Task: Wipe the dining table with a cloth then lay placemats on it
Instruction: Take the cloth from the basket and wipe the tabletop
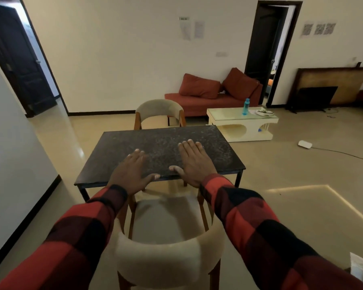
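Observation:
The dining table [134,143] has a dark speckled stone top on thin black legs and stands in the middle of the room. Both my arms, in red-and-black checked sleeves, stretch out over its near edge. My left hand [132,170] is spread flat, palm down, fingers straight, over the table's near left part. My right hand [194,162] is held the same way over the near right part. Neither hand holds anything. No cloth or placemat shows on the table.
A beige chair [166,256] stands right in front of me at the table's near side, another chair [159,111] at the far side. A white coffee table [224,114] with a blue bottle [246,106], a red sofa [197,99] and a floor cable lie beyond to the right.

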